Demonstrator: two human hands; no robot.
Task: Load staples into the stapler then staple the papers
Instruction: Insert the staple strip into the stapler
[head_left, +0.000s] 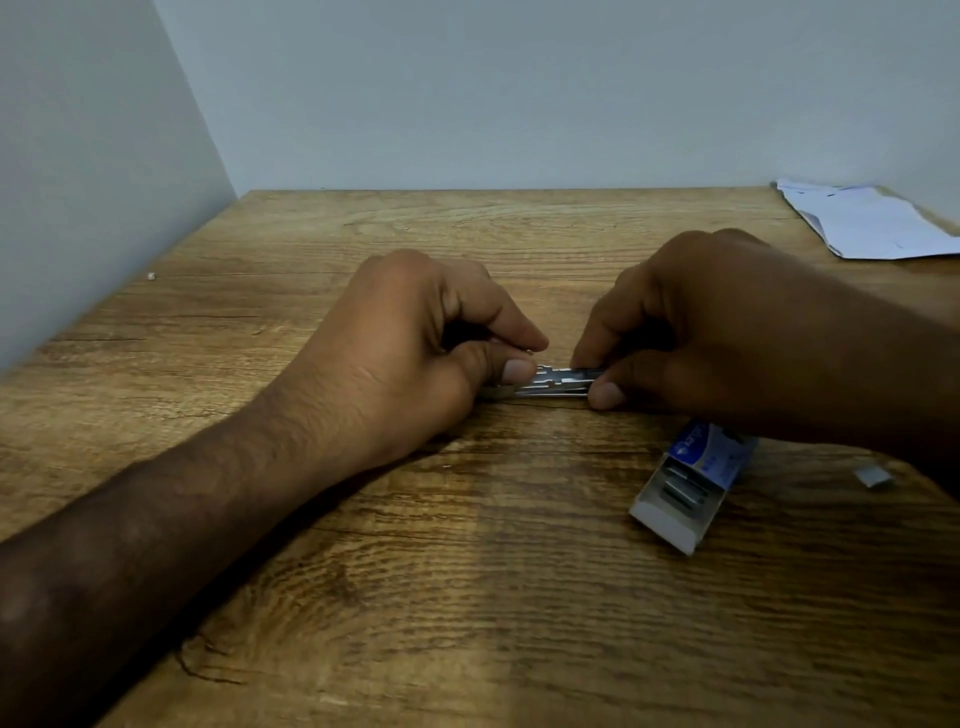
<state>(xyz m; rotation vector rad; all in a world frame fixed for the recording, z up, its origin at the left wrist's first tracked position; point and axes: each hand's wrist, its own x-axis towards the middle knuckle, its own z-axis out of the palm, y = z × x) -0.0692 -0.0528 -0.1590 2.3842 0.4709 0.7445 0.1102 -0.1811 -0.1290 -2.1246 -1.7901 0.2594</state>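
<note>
A small metal stapler (558, 383) lies low on the wooden table (467, 571) between my two hands, only its shiny middle showing. My left hand (415, 343) grips its left end, thumb and forefinger curled round it. My right hand (727, 332) pinches the right end between thumb and forefinger. Whether a strip of staples sits in it I cannot tell. An open blue and white staple box (691, 488) lies just below my right hand, with staple strips showing in its tray. The white papers (872, 221) lie at the table's far right corner.
A small loose piece of staples (875, 476) lies right of the box. Grey walls (519, 93) close the table at the back and on the left. A tiny white speck (151, 276) sits near the left wall.
</note>
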